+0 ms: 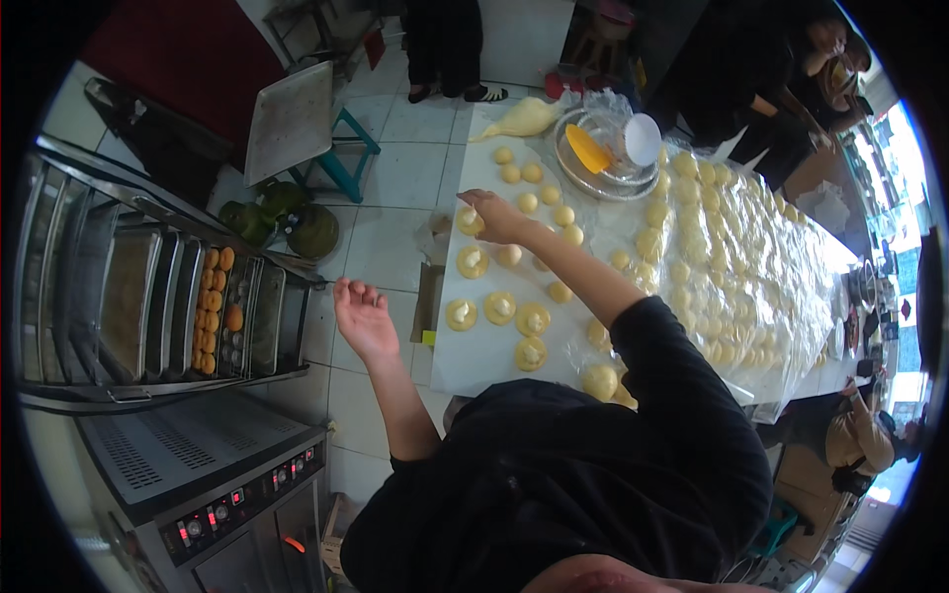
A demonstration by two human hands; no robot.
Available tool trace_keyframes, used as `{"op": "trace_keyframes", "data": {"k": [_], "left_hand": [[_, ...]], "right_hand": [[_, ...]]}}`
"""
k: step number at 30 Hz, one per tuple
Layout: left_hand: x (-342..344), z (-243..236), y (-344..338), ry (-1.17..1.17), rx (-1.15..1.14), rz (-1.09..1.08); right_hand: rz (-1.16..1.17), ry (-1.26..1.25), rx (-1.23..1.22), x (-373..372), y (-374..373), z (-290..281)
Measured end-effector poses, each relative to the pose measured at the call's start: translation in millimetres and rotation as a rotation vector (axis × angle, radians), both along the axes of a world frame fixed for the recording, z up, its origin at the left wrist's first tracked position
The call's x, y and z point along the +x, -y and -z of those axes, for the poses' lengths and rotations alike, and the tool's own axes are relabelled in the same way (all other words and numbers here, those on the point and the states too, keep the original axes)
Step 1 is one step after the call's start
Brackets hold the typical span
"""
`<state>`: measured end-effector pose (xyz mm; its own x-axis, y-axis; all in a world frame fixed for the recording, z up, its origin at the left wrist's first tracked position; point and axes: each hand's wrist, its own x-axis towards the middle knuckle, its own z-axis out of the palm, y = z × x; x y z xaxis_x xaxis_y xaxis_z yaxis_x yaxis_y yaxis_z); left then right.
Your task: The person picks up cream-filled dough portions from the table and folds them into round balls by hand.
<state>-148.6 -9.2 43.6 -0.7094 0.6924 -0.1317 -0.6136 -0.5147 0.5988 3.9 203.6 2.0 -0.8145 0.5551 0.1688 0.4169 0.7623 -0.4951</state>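
My right hand (496, 217) reaches over the left edge of the table, its fingers stretched out over a flattened dough round (470, 220) and seemingly touching it. Part of that round is hidden beneath the hand. Nearer me lie several flat dough rounds with pale filling on top, such as one dough round (473, 261) and another dough round (461, 315). Plain dough balls (528, 203) sit beyond and to the right of the hand. My left hand (364, 318) hangs beside the table over the floor, holding nothing, with its fingers loosely bent and apart.
A metal bowl (643, 188) with a yellow scraper (587, 148) and a piping bag (524, 119) stand at the table's far end. Plastic sheeting (751, 296) covers many dough balls to the right. A tray rack (129, 385) and an oven (198, 445) are at left. People stand beyond.
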Motion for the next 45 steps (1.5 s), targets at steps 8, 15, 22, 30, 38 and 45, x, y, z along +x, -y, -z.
{"op": "trace_keyframes", "data": {"k": [8, 15, 22, 30, 38, 45], "left_hand": [[-35.7, 33.4, 37.7, -0.032, -0.186, -0.247], [-8.2, 12.1, -14.6, -0.226, -0.331, 0.034], [58.3, 1.8, -55.5, -0.863, -0.196, 0.528], [101.2, -3.8, -56.5, -0.8, -0.214, 0.719], [117.5, -21.6, -46.3, -0.966, -0.371, 0.868], [148.9, 25.0, -37.4, -1.391, -0.493, 0.74]], "right_hand": [[-0.241, 0.41, -0.125, -22.2, -34.3, -10.5], [-0.146, 0.026, -0.084, -2.5, -31.1, 0.9], [-0.07, -0.331, -0.401, 44.6, 34.3, -50.2], [0.088, -0.448, -0.911, 121.8, 81.9, -54.6], [0.361, -0.595, -0.905, 162.0, 109.3, -32.7], [0.688, -0.369, -0.223, 119.9, 150.0, -6.0]]}}
